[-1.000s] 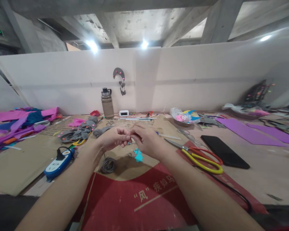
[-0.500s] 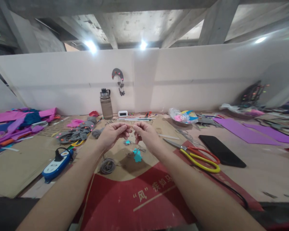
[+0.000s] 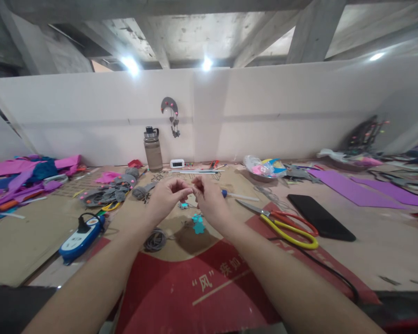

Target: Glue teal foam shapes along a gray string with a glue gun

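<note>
My left hand (image 3: 165, 197) and my right hand (image 3: 209, 197) are raised together above the table, fingertips almost touching in a pinch. Between them runs a thin thread too fine to see clearly. A small teal felt piece (image 3: 198, 225) hangs or lies just below my right hand, with a smaller teal bit (image 3: 184, 205) beside it. A coil of grey cord (image 3: 155, 240) lies on the cardboard under my left wrist.
Yellow-and-red scissors (image 3: 285, 226) and a black phone (image 3: 319, 217) lie to the right. A blue power strip (image 3: 81, 230) sits at left, near grey felt scraps (image 3: 107, 192) and pink fabric (image 3: 24, 178). A water bottle (image 3: 153, 149) stands by the white partition.
My hands have risen slightly and moved further from me, staying pinched together. The teal piece now shows below them.
</note>
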`<state>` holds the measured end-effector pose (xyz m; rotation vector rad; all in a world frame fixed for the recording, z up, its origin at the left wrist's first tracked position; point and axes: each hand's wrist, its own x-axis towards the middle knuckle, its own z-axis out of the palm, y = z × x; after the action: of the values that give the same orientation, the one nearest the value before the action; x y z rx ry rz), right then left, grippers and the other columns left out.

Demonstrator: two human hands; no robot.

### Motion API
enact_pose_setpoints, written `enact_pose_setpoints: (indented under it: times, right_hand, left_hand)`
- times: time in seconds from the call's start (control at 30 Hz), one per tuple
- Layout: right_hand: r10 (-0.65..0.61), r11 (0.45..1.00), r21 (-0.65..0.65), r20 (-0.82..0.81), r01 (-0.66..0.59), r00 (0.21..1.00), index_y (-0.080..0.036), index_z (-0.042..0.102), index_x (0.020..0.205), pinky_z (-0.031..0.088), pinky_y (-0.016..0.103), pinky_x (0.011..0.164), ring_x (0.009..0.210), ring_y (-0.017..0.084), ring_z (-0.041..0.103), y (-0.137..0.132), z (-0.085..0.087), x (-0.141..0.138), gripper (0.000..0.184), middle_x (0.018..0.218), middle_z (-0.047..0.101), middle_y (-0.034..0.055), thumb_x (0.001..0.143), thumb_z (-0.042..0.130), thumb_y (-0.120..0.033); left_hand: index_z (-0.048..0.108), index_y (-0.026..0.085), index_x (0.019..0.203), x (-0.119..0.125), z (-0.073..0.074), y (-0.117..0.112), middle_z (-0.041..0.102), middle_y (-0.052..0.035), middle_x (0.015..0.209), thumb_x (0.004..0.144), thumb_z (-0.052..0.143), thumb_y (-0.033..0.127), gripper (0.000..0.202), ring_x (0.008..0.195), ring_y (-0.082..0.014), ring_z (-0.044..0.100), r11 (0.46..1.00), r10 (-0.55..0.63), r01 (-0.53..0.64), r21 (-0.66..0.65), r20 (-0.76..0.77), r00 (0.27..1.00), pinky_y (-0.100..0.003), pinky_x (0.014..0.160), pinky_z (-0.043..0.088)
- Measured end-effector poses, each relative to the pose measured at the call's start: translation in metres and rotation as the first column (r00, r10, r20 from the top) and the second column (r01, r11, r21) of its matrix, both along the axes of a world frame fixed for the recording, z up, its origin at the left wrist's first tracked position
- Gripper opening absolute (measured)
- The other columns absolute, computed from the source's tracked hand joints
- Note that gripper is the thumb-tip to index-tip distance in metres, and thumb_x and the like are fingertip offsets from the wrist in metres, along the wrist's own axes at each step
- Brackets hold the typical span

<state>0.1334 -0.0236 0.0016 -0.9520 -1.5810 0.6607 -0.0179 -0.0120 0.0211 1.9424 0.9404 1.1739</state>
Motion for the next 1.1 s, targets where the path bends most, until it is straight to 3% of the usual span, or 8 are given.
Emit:
enact_pose_setpoints:
  times: [0.13,0.23,0.33,0.5,0.67,0.83,0.97,1.1]
  right_hand:
    - [0.191,0.976,-0.084,-0.111,-0.200,0.975,-0.021,0.044,0.091,0.040,0.019,0.042,0.053,0.008,0.047,0.001,0.001,-0.001,0.015,0.074,0.050,-0.0032,0.080,0.052,-0.027]
    - [0.409,0.876,-0.160,-0.253,-0.455,0.877,-0.022,0.042,0.092,0.042,0.020,0.041,0.050,0.008,0.047,0.001,0.004,-0.002,0.024,0.069,0.050,-0.0047,0.080,0.054,-0.039]
    - [0.457,0.817,-0.197,-0.352,-0.542,0.817,-0.022,0.044,0.092,0.042,0.020,0.041,0.049,0.008,0.047,0.001,0.007,-0.002,0.026,0.068,0.051,-0.0049,0.081,0.053,-0.043]
    - [0.427,0.822,-0.206,-0.397,-0.532,0.813,-0.021,0.045,0.089,0.041,0.020,0.043,0.049,0.006,0.046,0.003,0.005,0.000,0.027,0.066,0.048,-0.0064,0.080,0.055,-0.045]
    - [0.426,0.841,-0.179,-0.363,-0.511,0.828,-0.021,0.045,0.089,0.041,0.021,0.046,0.050,0.007,0.047,0.006,0.003,0.000,0.029,0.070,0.053,-0.0042,0.081,0.053,-0.047]
    - [0.367,0.906,-0.141,-0.202,-0.398,0.908,-0.020,0.045,0.086,0.038,0.021,0.047,0.048,0.008,0.045,0.009,0.001,0.000,0.024,0.062,0.048,-0.0057,0.084,0.048,-0.044]
    - [0.220,0.976,0.002,0.017,-0.220,0.975,-0.020,0.048,0.086,0.038,0.023,0.054,0.058,0.010,0.047,0.012,-0.002,0.003,0.018,0.072,0.052,-0.0023,0.085,0.047,-0.038]
    - [-0.008,0.989,0.144,0.218,-0.024,0.976,-0.020,0.050,0.093,0.038,0.029,0.069,0.075,0.015,0.050,0.010,-0.002,0.008,0.013,0.081,0.055,0.0020,0.084,0.049,-0.028]
  left_hand:
    - [0.053,0.015,0.070,-0.002,0.000,0.000,0.054,0.0027,0.055,0.077,0.062,0.038,0.026,0.051,-0.0083,0.049,0.991,-0.119,0.120,-0.064,0.021,0.993,-0.021,0.051,0.038]
    - [0.051,0.015,0.070,-0.001,0.002,-0.003,0.053,0.0024,0.056,0.076,0.063,0.040,0.028,0.049,-0.0073,0.047,0.948,-0.235,0.275,-0.159,0.233,0.944,-0.020,0.049,0.037]
    - [0.052,0.014,0.067,0.001,0.006,-0.005,0.054,0.0011,0.058,0.072,0.067,0.041,0.031,0.046,-0.0063,0.046,0.913,-0.235,0.348,-0.213,0.423,0.875,-0.020,0.046,0.036]
    - [0.058,0.012,0.068,0.002,0.009,-0.004,0.059,-0.0013,0.064,0.072,0.069,0.035,0.026,0.050,-0.0068,0.049,0.940,-0.155,0.277,-0.198,0.475,0.866,-0.020,0.048,0.039]
    - [0.065,0.013,0.078,0.001,0.006,-0.001,0.061,-0.0014,0.063,0.076,0.063,0.036,0.023,0.053,-0.0091,0.052,0.993,-0.066,0.089,-0.082,0.253,0.965,-0.022,0.052,0.041]
    - [0.063,0.014,0.074,0.000,0.010,-0.007,0.059,0.0002,0.059,0.072,0.067,0.033,0.020,0.052,-0.0095,0.051,1.000,-0.005,0.006,-0.008,0.123,0.992,-0.023,0.053,0.041]
    - [0.062,0.014,0.072,-0.001,0.010,-0.009,0.059,-0.0003,0.058,0.074,0.065,0.035,0.021,0.052,-0.0102,0.052,0.999,0.030,-0.031,0.028,0.021,0.999,-0.023,0.052,0.041]
    - [0.061,0.016,0.072,-0.003,0.006,-0.005,0.058,-0.0001,0.058,0.076,0.062,0.037,0.021,0.052,-0.0107,0.051,0.989,0.083,-0.067,0.133,-0.119,0.989,-0.022,0.052,0.039]
